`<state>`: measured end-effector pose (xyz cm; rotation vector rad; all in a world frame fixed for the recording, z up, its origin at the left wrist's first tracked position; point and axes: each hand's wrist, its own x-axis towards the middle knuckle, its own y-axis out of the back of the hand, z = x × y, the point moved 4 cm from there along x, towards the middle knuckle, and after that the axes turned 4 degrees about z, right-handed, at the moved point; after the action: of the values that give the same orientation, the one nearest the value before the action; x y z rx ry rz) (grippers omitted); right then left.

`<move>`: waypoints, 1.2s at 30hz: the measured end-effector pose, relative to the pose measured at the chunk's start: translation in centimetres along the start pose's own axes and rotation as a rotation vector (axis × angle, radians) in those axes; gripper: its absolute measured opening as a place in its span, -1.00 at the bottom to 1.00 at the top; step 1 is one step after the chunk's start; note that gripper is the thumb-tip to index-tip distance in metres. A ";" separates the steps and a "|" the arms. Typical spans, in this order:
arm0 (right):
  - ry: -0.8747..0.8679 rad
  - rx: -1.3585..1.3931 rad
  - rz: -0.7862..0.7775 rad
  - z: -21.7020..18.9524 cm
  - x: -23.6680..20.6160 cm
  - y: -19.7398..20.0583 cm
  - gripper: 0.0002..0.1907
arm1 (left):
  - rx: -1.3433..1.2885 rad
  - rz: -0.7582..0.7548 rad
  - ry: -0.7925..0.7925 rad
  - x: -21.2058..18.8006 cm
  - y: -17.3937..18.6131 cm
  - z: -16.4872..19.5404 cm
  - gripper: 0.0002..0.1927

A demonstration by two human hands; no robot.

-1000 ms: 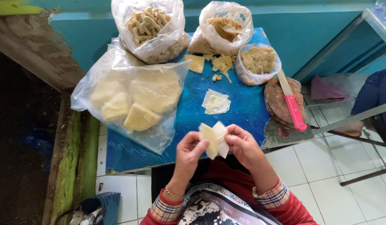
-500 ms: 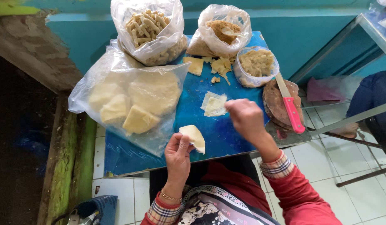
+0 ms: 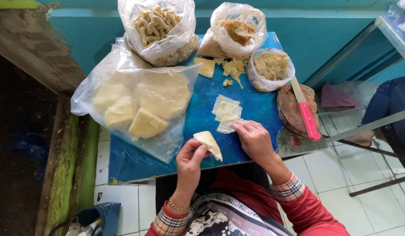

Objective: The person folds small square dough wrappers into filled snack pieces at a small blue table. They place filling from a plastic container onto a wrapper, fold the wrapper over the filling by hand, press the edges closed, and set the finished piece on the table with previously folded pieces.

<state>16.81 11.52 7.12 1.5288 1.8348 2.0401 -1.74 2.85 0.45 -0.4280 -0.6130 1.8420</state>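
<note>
My left hand (image 3: 189, 159) pinched a folded wrapper (image 3: 208, 143); my right hand's (image 3: 255, 140) fingertips pressed the wrapper stack (image 3: 226, 112) mid-table (image 3: 202, 100), hiding its corner; bags (image 3: 161, 30) held rolls.

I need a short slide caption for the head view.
Left hand holds a folded dough wrapper; right hand touches the wrapper stack on the blue table.

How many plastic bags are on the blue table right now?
4: a large bag of pale slabs at left, a bag of rolled sticks at the back, a bag of brown crumbs beside it, and a small bag of filling at right. Others may be hidden.
</note>
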 end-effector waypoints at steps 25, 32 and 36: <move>-0.711 1.283 -0.315 -2.1 -3.6 -1.7 -0.79 | 0.240 -0.291 -0.145 -0.3 -2.2 1.3 -0.98; -0.828 1.389 -0.310 -1.3 -4.0 -1.8 -0.82 | 0.207 -0.281 -0.061 -0.3 -2.0 1.2 -0.96; -0.923 1.527 -0.294 -1.8 -4.2 -1.7 -0.80 | 0.144 -0.305 -0.068 -0.3 -2.2 1.6 -0.97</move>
<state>16.98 8.32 3.46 1.5353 2.6934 -0.5712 -0.91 2.81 3.07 -0.1662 -0.5542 1.6006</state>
